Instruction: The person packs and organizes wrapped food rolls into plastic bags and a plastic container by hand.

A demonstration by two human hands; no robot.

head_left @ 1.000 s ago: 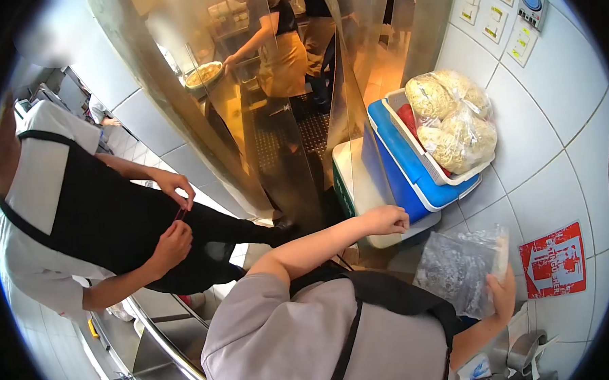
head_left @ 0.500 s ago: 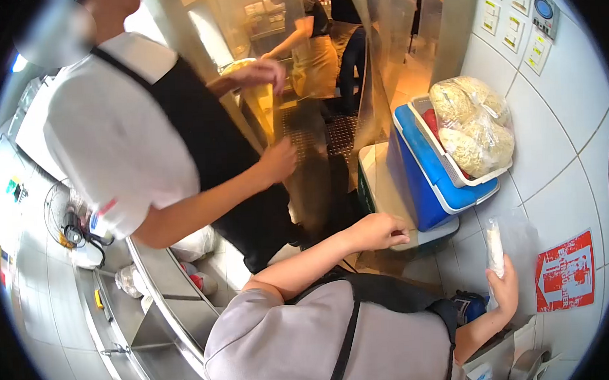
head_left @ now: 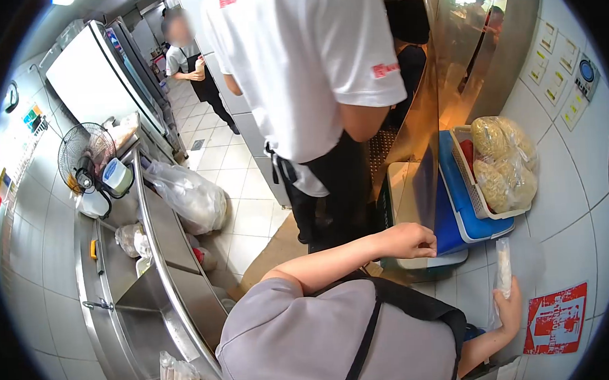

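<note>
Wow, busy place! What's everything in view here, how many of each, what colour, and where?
Held plastic bag: 1, clear with whitish contents, lower right
Cooler: 1, blue, right
Basket: 1, off-white, atop cooler
Bagged food: count unclear, pale yellow, in basket
Sign: 1, red-white, lower right
Switch plates: several, white, upper right
Refrigerator: 1, white, upper left
Fan: 1, black, left
Large bag: 1, clear, left of centre
Sink: 1, steel, lower left
Small bags: several, whitish, bottom left
Nearer co-worker: 1, white-black clothing, top centre
Farther co-worker: 1, white-black clothing, upper left
Left hand: 1, bare, curled, near cooler
Right hand: 1, bare, gripping held plastic bag
</note>
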